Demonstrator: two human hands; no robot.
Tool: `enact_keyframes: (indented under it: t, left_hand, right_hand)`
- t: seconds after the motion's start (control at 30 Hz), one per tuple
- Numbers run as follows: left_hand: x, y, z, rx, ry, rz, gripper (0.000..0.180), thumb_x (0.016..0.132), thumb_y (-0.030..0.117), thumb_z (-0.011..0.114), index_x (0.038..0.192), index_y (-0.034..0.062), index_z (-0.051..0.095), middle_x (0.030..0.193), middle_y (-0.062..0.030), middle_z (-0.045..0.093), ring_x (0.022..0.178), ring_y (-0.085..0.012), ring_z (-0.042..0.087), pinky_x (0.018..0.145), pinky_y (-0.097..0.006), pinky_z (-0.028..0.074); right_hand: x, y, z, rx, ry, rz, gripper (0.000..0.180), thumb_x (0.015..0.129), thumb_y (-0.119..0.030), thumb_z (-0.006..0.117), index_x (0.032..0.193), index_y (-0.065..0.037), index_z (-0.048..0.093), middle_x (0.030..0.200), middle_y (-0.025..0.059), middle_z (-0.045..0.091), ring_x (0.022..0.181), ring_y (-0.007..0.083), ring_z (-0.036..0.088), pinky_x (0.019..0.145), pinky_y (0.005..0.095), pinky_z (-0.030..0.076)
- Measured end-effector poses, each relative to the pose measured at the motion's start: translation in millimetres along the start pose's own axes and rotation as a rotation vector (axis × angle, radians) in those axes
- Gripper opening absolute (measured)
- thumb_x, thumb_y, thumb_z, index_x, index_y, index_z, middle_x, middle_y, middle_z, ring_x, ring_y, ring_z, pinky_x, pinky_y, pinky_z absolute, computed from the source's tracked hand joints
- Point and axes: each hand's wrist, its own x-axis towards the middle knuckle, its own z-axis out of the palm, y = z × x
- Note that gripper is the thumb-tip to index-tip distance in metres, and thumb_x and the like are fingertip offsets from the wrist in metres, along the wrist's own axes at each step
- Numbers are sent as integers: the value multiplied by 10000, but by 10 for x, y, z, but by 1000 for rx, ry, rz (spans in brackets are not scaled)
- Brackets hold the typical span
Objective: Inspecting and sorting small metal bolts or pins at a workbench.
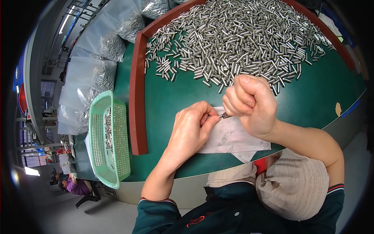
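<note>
the left hand [191,126] comes up over the left edge of the pale cloth [237,136], its back turned upward and its fingers bending in toward the right, thumb and fingertips pinching one end of a slim dark piece [225,115] above the far part of the cloth. whether those fingertips also hold a separate pin is hidden. the right hand [252,101] is raised above the far right part of the cloth, clenched into a fist with the thumb folded on top, and the other end of the slim dark piece runs into its lower side. the right forearm [302,142] reaches in from the right of the cloth, the elbow bent out wide, while the left forearm [160,180] rises from the near left of it. as for markings, a red looping emblem [195,221] sits on the dark green shirt [230,208], nearer the person than the cloth; i cannot make out any lettering in it. the cloth lies on the green tabletop [171,101]. beyond it spreads a heap of metal pins [241,43]; left of it runs a red-brown rail [138,101], and farther left stand a light green basket [120,146] and clear bags [91,74] of metal pieces.
</note>
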Motion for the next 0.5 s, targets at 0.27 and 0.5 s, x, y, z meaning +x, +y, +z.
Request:
enact_keyframes:
  t: [0.27,0.5]
  left_hand:
    - [21,69,-20,-16,-43,-66,93,690,17,602,672,-28,522,536,-122,504,464,-216,474,474,-314,388]
    - [27,77,-22,-9,-45,-41,87,693,9,587,680,-27,509,552,-133,509,488,-254,495,486,-334,394]
  right_hand:
    - [-65,48,47,-137,-35,-68,374,844,-178,352,492,-108,243,422,-19,247,400,75,188,404,238,191]
    - [-81,55,47,-169,-49,-50,316,819,-106,372,517,-61,290,499,-36,285,465,46,224,429,219,214]
